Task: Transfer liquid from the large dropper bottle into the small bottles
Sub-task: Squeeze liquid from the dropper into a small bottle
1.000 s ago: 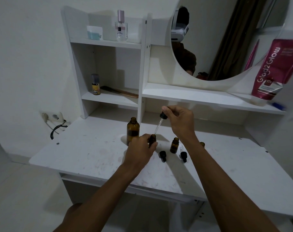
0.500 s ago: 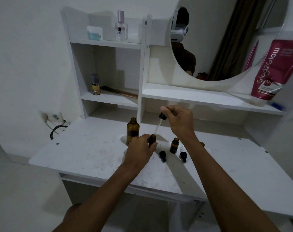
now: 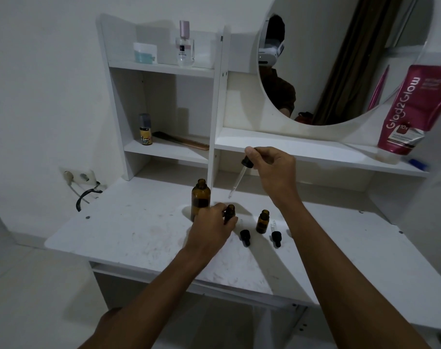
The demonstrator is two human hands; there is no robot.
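On the table (image 3: 138,230) the large bottle (image 3: 200,200) stood near the back, just left of the shelf divider (image 3: 218,109). Just right of it and nearer the front, the left hand (image 3: 210,229) held a small bottle (image 3: 230,213). A second small bottle (image 3: 262,221) stood further right, apart from the first. Two caps lay on the table: one (image 3: 245,237) between the small bottles and nearer the front, the other (image 3: 276,238) just right of the second bottle. The right hand (image 3: 272,170) held the dropper (image 3: 238,178) above the held bottle, tip down and clear of its neck. Behind, a jar (image 3: 145,52) and perfume (image 3: 185,44) sat on the top left shelf, a can (image 3: 145,129) and comb (image 3: 181,141) one shelf below. A tube (image 3: 411,109) leaned at the right against the mirror (image 3: 340,59).
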